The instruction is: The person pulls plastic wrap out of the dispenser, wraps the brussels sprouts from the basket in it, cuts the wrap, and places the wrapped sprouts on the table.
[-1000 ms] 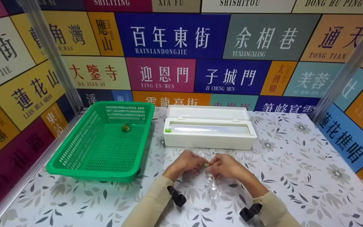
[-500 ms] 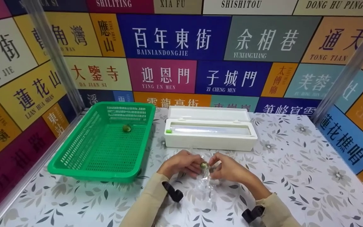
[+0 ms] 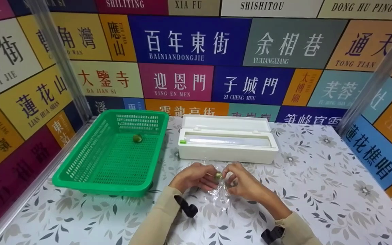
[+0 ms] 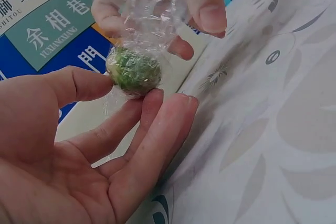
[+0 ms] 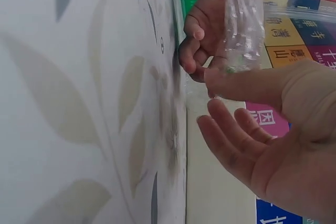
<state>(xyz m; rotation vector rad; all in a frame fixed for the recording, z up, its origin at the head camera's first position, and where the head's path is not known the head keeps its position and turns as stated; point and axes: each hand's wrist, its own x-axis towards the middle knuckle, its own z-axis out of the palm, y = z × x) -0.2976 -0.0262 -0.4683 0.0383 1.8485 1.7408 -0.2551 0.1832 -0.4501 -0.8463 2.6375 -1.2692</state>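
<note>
A small round green fruit or vegetable (image 4: 134,71), wrapped in clear cling film (image 3: 222,200), is between the hands above the table. My left hand (image 3: 196,177) pinches it, thumb on one side and fingertips beneath in the left wrist view. Loose crinkled film trails from it towards my body. My right hand (image 3: 248,182) is close on the other side, fingers spread and relaxed; in the right wrist view its thumb (image 5: 252,83) lies beside the film and partly hides the green ball. Whether it touches the film cannot be told for certain.
A green plastic basket (image 3: 102,189) stands at the left with one similar green ball (image 3: 137,138) in it. Behind the hands is a white cling film box (image 3: 228,152), lid raised, roll inside and a green slider on its edge. Patterned walls enclose the flowered table (image 3: 318,180).
The hands have drawn slightly apart, and the green ball shows more plainly between them. The right fingers have spread. The film tail still hangs below; basket and box stay put.
</note>
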